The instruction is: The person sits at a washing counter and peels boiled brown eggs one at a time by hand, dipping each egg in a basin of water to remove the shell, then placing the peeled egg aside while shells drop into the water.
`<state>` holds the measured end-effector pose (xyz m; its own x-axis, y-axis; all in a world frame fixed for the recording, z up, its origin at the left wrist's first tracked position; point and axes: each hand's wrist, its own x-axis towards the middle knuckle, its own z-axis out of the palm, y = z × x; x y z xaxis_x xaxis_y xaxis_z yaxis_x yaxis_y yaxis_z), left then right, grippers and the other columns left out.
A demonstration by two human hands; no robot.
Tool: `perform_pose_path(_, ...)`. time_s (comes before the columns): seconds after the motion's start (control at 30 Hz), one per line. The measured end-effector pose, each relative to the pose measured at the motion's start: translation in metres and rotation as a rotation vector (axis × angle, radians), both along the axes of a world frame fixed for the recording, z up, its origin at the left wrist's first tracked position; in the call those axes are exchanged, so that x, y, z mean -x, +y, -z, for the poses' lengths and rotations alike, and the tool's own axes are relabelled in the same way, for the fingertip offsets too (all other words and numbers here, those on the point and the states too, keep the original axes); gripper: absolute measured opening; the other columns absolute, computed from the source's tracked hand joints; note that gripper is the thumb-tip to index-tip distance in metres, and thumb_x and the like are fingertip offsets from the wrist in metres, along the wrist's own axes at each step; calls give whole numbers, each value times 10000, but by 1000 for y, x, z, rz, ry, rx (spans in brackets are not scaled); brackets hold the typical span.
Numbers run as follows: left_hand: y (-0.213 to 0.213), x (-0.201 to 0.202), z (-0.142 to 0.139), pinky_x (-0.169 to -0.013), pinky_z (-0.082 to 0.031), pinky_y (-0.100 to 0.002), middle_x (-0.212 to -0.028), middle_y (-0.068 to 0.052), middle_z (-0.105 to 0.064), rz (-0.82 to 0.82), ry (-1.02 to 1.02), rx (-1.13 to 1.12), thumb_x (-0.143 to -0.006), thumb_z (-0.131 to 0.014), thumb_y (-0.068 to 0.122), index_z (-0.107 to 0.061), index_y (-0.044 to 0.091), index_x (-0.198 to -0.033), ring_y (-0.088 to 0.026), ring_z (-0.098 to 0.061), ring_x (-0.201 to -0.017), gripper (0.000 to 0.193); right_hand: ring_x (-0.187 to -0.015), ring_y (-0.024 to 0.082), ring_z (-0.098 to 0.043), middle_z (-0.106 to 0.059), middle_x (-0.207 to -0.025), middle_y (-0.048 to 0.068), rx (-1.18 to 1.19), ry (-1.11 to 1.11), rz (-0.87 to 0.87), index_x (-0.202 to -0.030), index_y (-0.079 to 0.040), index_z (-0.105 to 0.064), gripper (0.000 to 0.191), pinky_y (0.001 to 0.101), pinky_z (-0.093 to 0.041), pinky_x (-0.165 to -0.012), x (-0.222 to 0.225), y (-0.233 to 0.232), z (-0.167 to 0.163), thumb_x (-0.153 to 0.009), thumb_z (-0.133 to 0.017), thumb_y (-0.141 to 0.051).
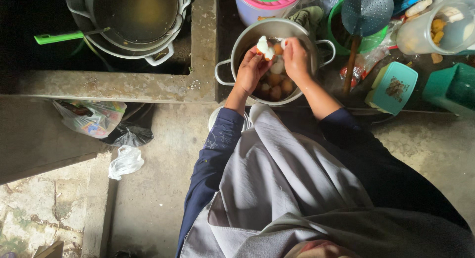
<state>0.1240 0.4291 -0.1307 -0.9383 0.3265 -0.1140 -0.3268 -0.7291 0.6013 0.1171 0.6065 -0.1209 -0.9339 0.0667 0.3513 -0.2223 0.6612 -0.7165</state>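
Both my hands are over a steel pot (227, 65) that holds several brown and white boiled eggs (275, 84). My left hand (251, 70) holds a partly peeled egg (264, 46), white with a patch of brown shell. My right hand (295, 57) touches the same egg from the right, fingers pinched at its shell. My dark blue sleeves and grey cloth fill the lower part of the view.
A large pot of dark liquid (136, 13) with a green-handled utensil (57, 38) sits at the top left. A slotted ladle (366, 13), a teal lid (394, 87), a clear jug of food (438, 28) and green tubs stand right. Plastic bags (94, 119) lie on the concrete floor.
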Motion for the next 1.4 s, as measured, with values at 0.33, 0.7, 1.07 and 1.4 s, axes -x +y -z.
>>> perform_pose_path(0.33,0,1,3,-1079,-495,-395,-1396,-77,-576,-90,105,5,-1074,-562,117,-417,90,-1469,-202,-598,-1237,422,-755,175,-531,-611,-978,110,710,-411,-125,-1281,-62,-549,267,337,-437,-638,-4,-35,6,-1137,-528,-286)
perform_pose_path(0.7,2,0,0,-1044,-543,-379,-1291,-118,-622,-102,75,179,-1044,-622,102,-439,60,-1396,-217,-638,-1168,399,-1030,402,-687,-686,-1111,217,121,44,-147,-1378,-65,-553,340,455,-546,-892,-12,-36,4,-1039,-524,-72)
perform_pose_path(1.07,0,6,0,-993,-556,-335,-1259,-73,-639,-96,-3,63,-1058,-612,136,-520,55,-1365,-164,-642,-1110,331,-943,366,-656,-637,-1088,206,-287,268,-239,-1033,-90,-602,138,398,-551,-812,-7,-13,0,-967,-531,8)
perform_pose_path(1.4,1,3,-3,-973,-559,-337,-1218,-69,-659,-53,5,104,-1062,-596,158,-529,50,-1375,-170,-654,-1060,338,-831,110,-599,-637,-944,64,574,-140,-301,-1150,-5,-630,265,284,-523,-765,4,-23,-10,-1170,-528,-248)
